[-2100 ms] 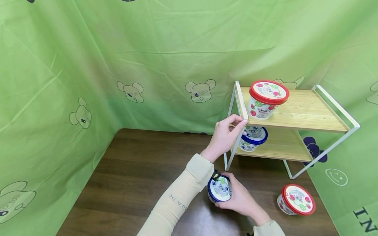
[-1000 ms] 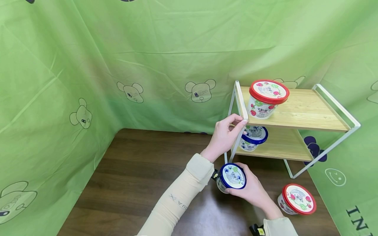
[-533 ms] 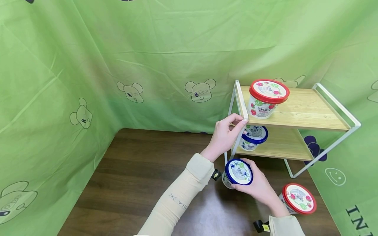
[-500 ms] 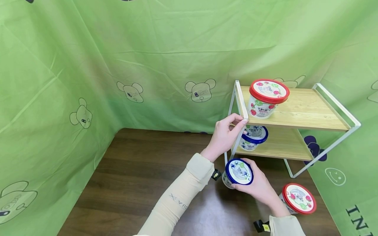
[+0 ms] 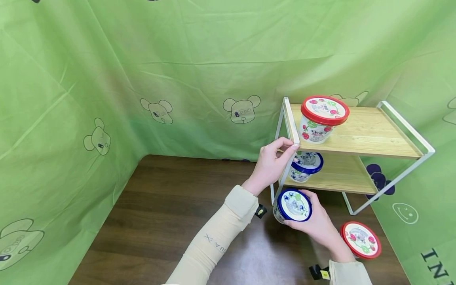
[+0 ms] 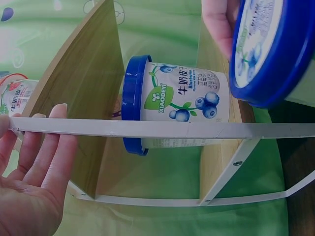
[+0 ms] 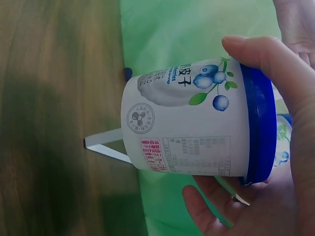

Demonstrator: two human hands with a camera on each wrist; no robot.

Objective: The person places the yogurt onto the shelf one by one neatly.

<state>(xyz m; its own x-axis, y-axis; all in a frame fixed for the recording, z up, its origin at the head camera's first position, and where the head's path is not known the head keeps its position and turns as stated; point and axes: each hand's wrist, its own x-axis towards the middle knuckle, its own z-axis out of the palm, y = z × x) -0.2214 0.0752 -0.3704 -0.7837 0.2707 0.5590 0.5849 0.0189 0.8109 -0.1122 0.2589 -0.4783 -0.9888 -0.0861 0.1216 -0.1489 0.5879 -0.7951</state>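
Pinching rack (image 5: pixel 377 136) with left hand (image 5: pixel 270 164), thumb and fingertips together on top front corner of left end frame. Gripping blue tub (image 5: pixel 295 206) with right hand (image 5: pixel 318 225), spread to tub's width, with thumb on near side and fingers round far side, close by lid rim. Holding it lid up, slightly tilted, below left hand and in front of rack's left front leg; cannot tell clearance from table (image 5: pixel 171 221). Printed with blueberries on side, in right wrist view. Seen just right of left hand, on upper shelf: red tub (image 5: pixel 324 118), upright, lidded. Seen directly below that, on lower shelf (image 5: pixel 345 176), partly behind left fingers and frame: second blue tub (image 5: pixel 307 166), upright. Seen on table to right of right hand, partly hidden by right wrist: second red tub (image 5: pixel 361 239). Hung behind both hands: green cloth (image 5: pixel 196 79) with bear-head prints.
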